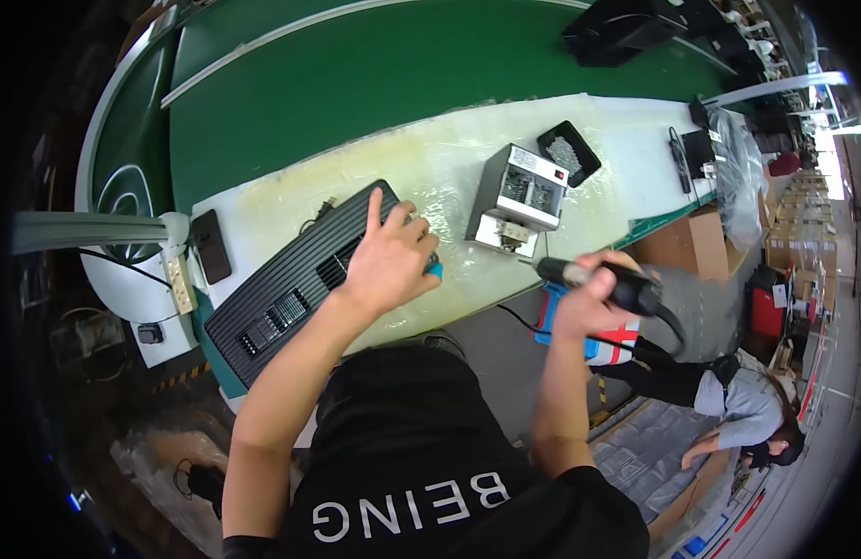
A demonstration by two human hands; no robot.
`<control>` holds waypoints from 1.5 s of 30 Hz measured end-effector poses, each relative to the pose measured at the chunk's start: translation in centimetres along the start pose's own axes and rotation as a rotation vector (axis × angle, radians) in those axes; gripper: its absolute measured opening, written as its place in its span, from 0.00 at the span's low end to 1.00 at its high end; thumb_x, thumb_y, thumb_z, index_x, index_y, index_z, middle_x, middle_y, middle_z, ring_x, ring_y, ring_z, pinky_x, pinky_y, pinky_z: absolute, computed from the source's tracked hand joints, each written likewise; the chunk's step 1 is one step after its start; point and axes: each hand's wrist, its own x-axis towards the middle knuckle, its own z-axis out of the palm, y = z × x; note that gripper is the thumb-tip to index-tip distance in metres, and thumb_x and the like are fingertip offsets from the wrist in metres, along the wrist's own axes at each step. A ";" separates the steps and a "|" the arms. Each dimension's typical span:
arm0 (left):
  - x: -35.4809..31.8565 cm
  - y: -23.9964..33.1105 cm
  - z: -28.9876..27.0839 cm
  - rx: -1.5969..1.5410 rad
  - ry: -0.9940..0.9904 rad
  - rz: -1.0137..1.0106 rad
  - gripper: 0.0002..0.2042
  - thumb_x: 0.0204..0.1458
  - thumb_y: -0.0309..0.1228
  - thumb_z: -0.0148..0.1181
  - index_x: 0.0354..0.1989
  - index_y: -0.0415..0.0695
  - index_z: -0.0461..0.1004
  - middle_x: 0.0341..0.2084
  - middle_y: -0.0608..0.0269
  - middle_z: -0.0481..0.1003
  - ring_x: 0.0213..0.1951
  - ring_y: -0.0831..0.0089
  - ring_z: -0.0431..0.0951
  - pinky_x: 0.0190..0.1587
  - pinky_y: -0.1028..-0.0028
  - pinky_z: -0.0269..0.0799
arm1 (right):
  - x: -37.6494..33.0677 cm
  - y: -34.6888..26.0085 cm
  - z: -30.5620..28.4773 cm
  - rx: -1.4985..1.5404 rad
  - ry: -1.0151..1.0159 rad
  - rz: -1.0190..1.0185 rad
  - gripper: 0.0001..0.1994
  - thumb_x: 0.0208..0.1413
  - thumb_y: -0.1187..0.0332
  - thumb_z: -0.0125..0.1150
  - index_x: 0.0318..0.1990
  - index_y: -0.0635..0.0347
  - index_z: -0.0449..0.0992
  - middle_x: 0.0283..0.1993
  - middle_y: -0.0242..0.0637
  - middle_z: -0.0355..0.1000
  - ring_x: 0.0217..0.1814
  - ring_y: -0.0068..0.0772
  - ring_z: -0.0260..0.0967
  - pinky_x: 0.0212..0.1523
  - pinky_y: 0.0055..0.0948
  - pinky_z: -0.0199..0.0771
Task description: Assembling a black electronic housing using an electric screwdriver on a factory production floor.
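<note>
My left hand rests on the right end of a long dark ribbed plastic housing, its fingers spread over the end. A small blue piece shows beside that hand; its kind cannot be made out. In my right hand is a black electric screwdriver, closed in my fingers with its cord trailing. The bit points left toward a grey screw feeder and is apart from it. Behind the feeder, a black tray contains many small screws.
A dark phone lies left of the housing, near a power strip. Beyond the white work surface runs a green belt. Black parts sit at the far right. A blue, white and red box stands below my right hand; another person bends at right.
</note>
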 end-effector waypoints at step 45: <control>-12.3 -1.1 -4.4 -0.114 0.061 -0.300 0.36 0.32 0.39 0.70 0.58 0.52 0.69 0.64 0.53 0.57 0.67 0.50 0.53 0.65 0.47 0.49 | -6.1 -14.6 10.3 0.968 -0.871 -0.002 0.34 0.41 0.72 0.73 0.57 0.55 0.62 0.43 0.49 0.73 0.33 0.52 0.75 0.35 0.45 0.78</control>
